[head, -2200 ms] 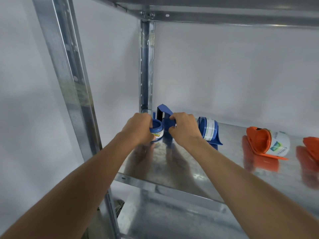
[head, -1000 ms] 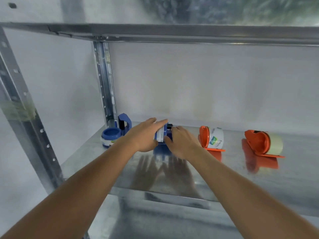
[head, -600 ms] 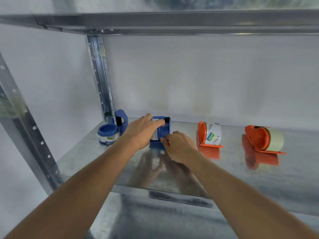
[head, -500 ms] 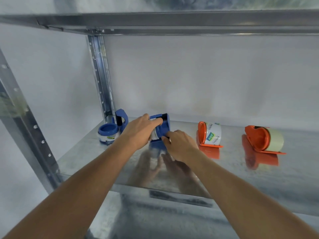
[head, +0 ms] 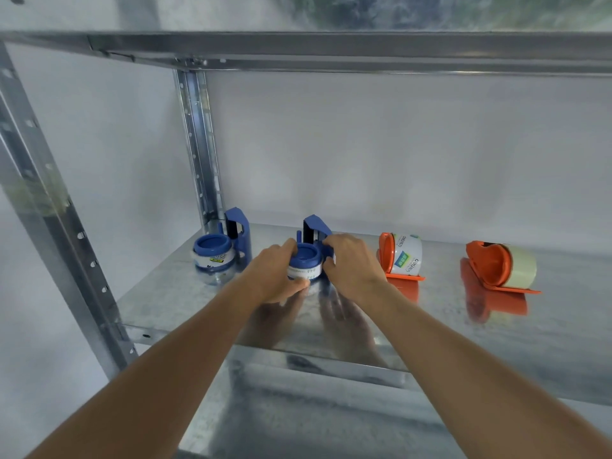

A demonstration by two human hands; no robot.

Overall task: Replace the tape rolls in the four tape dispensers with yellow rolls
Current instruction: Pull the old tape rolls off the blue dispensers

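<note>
Left hand [head: 276,273] fingers are wrapped round the roll on the second blue dispenser [head: 309,256], right hand [head: 352,263] gripping its frame, mid-shelf [head: 198,309]. Looks like early days: the far-left blue dispenser [head: 220,251] and both orange ones, [head: 399,256] and [head: 500,265], all carry rolls, and I can't tell if any's yellow.

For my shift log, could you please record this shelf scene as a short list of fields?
setting: metal shelf
dispensers: four in a row
far left: blue dispenser, untouched
second: blue dispenser in hand
left hand: grips its roll
right hand: holds its blue frame
third: orange dispenser, labelled roll
far right: orange dispenser with pale roll
</note>
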